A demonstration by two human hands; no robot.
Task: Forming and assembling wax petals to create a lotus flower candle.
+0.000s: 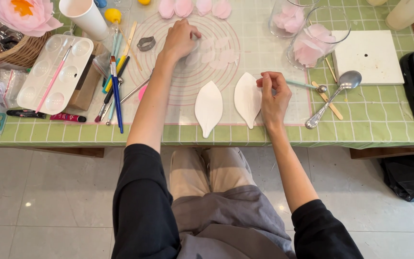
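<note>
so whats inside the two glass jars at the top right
Both glass jars hold pale pink petals, piled loosely. The left jar is cut off by the frame's top edge, so its upper part is unseen, as is anything beneath the petals.

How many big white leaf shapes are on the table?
2. One white leaf-shaped mould lies alone on the clear mat. The other white leaf-shaped mould is beside it, touched by the right hand. More may be hidden under the hands.

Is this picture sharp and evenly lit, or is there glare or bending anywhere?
Head view: even, soft light, faint shadows under the left hand and right hand; small glare spots on the floor tiles; both leaf-shaped moulds sharp; table edge bows slightly.
</note>
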